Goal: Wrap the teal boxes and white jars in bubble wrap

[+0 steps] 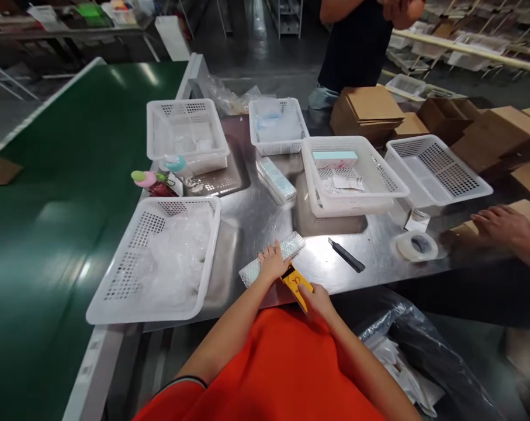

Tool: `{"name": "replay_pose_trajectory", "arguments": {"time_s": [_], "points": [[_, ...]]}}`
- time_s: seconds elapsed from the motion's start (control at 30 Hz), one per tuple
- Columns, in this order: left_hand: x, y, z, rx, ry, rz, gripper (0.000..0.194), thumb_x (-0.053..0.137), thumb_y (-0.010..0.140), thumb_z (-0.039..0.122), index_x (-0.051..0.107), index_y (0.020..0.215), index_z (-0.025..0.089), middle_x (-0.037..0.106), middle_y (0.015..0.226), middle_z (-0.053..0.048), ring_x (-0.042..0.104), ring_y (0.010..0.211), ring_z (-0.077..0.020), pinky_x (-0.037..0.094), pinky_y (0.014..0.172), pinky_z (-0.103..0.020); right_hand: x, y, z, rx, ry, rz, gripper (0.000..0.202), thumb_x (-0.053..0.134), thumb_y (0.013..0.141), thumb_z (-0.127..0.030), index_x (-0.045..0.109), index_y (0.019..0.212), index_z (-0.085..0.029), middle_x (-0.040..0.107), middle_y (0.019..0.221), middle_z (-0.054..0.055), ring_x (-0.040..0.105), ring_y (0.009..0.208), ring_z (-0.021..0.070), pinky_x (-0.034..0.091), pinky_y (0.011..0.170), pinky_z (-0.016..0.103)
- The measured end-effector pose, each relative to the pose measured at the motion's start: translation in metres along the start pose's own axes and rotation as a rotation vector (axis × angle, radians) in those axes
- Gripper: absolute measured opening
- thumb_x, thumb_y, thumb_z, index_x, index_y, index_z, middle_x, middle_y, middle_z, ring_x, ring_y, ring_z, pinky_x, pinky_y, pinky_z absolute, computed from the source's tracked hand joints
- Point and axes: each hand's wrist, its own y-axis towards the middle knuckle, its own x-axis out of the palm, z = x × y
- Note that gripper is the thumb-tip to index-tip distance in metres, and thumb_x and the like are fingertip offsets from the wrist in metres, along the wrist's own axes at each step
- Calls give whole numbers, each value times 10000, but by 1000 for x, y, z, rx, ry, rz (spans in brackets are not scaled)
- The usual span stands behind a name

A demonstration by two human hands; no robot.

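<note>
My left hand (273, 263) lies on a long, flat bubble-wrapped package (293, 244) at the near edge of the metal table. Its fingers are stretched out over the wrap, with the thumb toward the right. My right hand (319, 301) is closed around a flat yellow tool (296, 282) with a black end, whose exact kind I cannot make out. That black end is close beside my left thumb and the package. To the right rests a black utility knife (346, 255), its tip pointing away to the left. Another wrapped package (276, 181) lies farther back.
White baskets (212, 245) stand left, behind and right, some holding plastic bags or boxes. A tape roll (417, 246) lies at right, near another person's hand (501, 224). A green conveyor (72, 175) runs along the left; cardboard boxes (496, 137) are piled at right.
</note>
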Motion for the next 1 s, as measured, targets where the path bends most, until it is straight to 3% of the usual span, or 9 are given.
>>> {"name": "replay_pose_trajectory", "arguments": {"time_s": [0.13, 0.27, 0.37, 0.5, 0.63, 0.7, 0.83, 1.0], "points": [[3, 6, 1, -29, -43, -38, 715, 404, 949, 440, 179, 1501, 46, 371, 1465, -289, 351, 1331, -425, 203, 1084, -605, -10, -9, 7, -9, 30, -31, 487, 509, 774, -570, 689, 785, -118, 677, 703, 85, 584, 640, 195, 383, 548, 262], [1, 9, 0, -72, -41, -108, 769, 392, 921, 503, 130, 1531, 116, 349, 1504, -248, 327, 1355, -403, 218, 1098, -593, -29, -28, 17, -17, 85, -80, 534, 513, 748, -607, 687, 838, -110, 679, 750, 72, 578, 673, 193, 417, 597, 273], [-2, 10, 0, -83, -22, -142, 782, 334, 922, 517, 88, 1537, 102, 320, 1522, -243, 312, 1361, -396, 217, 1101, -588, -42, -46, 28, -25, 129, -128, 555, 514, 759, -631, 673, 866, -110, 675, 767, 63, 567, 678, 186, 423, 612, 275], [-4, 10, 0, -73, -15, -165, 788, 290, 926, 520, 53, 1533, 76, 301, 1527, -254, 316, 1351, -403, 226, 1087, -592, -46, -58, 33, -16, 1, -143, 530, 467, 823, -600, 673, 889, -116, 683, 777, 64, 576, 678, 189, 408, 588, 266], [-6, 9, -3, -55, -20, -193, 950, 500, 839, 534, 24, 1528, 87, 301, 1520, -260, 317, 1347, -415, 227, 1084, -596, -34, -39, 11, 71, -294, -129, 476, 412, 888, -504, 696, 906, -123, 713, 837, 101, 633, 749, 208, 408, 630, 263], [-9, 9, -4, -28, -30, -210, 1041, 638, 758, 460, 34, 1526, 100, 309, 1512, -262, 326, 1339, -430, 253, 1069, -598, -27, -23, -7, 111, -352, -120, 471, 431, 883, -500, 709, 920, -121, 724, 868, 132, 658, 787, 234, 408, 638, 273], [-16, 17, -8, -16, -80, -224, 1005, 743, 669, 343, 204, 1491, 129, 396, 1455, -257, 389, 1298, -453, 303, 1036, -606, -23, -2, -38, 183, -433, -110, 499, 473, 849, -528, 718, 962, -108, 726, 953, 196, 679, 880, 299, 427, 655, 305], [-28, 34, -21, 13, -287, -285, 932, 836, 508, 259, 438, 1347, 185, 585, 1299, -184, 534, 1201, -400, 407, 990, -450, -37, -1, -60, 207, -516, -132, 494, 474, 848, -524, 721, 975, -115, 732, 979, 190, 688, 901, 296, 429, 642, 303]]}}
